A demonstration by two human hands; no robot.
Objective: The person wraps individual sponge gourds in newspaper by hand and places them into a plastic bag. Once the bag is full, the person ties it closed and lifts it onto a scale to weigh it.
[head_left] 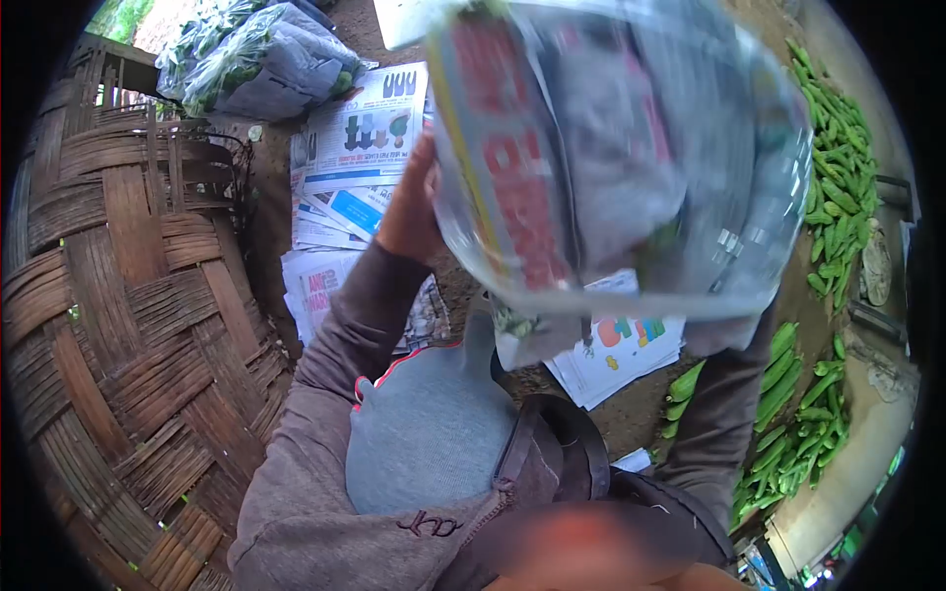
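A large clear plastic bag point(616, 187), packed with newspaper-lined contents, is raised in front of me and slightly blurred. Some green shows through its lower part. My left hand point(412, 212) grips the bag's left side, its fingers partly hidden behind the plastic. On the right, my sleeve point(714, 404) runs up under the bag, which hides my right hand. Below the bag lie printed paper sheets point(631, 360) on the ground. More newspaper sheets point(370, 128) are spread just beyond my left forearm.
Several filled plastic bags point(261, 64) stand at the upper left. A woven bamboo panel point(138, 286) rises along the left. Long green vegetables point(838, 167) lie heaped at the far right, with more green vegetables point(803, 424) nearer me by a pale ledge point(847, 473).
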